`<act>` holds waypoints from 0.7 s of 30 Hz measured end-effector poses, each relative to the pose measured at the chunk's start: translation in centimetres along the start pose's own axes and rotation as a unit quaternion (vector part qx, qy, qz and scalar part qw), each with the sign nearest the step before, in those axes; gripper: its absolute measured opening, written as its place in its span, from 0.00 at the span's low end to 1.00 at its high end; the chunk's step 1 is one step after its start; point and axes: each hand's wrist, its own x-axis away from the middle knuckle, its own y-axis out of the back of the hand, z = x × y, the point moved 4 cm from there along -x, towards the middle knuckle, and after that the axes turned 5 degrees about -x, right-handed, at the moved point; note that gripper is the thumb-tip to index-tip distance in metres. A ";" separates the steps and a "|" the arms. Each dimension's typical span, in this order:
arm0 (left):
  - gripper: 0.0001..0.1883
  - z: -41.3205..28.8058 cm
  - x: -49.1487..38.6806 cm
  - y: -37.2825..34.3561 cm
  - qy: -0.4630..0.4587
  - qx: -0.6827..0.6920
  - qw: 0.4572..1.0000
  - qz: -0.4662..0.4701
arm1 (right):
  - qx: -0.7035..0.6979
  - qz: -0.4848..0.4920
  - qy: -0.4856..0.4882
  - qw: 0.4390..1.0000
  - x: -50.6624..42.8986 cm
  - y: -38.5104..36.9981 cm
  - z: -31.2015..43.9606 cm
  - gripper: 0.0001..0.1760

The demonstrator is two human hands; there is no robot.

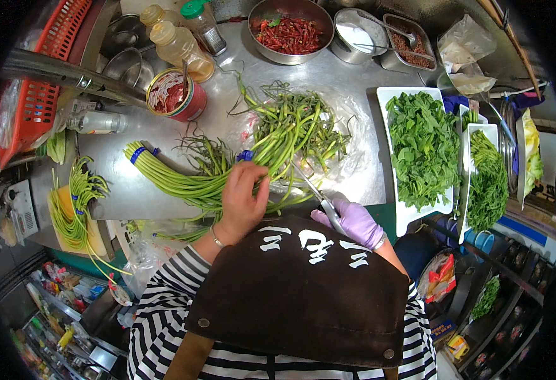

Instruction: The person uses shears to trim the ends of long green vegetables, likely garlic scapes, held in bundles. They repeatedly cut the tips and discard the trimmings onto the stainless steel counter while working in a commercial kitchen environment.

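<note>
A long bundle of garlic scapes (178,183) with blue ties lies across the steel counter. My bare left hand (245,197) rests over its right part, fingers bent, just below a blue tie (245,156); whether it grips the stems cannot be told. My right hand (351,218), in a thin purple glove, is closed around the handles of scissors (327,206). Their blades point up and left, among stems right of my left hand. Beyond both hands, a heap of curly scape tips (301,123) lies on a clear plastic bag (361,137).
White trays of leafy greens (451,202) stand at the right. Along the back are a steel bowl of dried red chillies (289,35), a bowl of white powder (354,38) and plastic bottles (180,47). An open tin (195,104) stands back left; more scapes lie on a cutting board (92,232).
</note>
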 end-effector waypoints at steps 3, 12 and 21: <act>0.11 0.4 -1.7 -0.6 -0.049 -0.137 0.986 0.079 | -0.008 0.013 -0.022 1.000 0.2 0.4 0.5 0.27; 0.07 3.3 0.2 -0.3 0.193 0.285 0.936 0.073 | -0.035 0.017 0.016 0.999 1.2 1.4 0.1 0.24; 0.07 2.6 0.6 0.7 0.213 0.374 0.892 0.138 | 0.030 0.029 0.110 0.993 0.4 2.1 3.8 0.23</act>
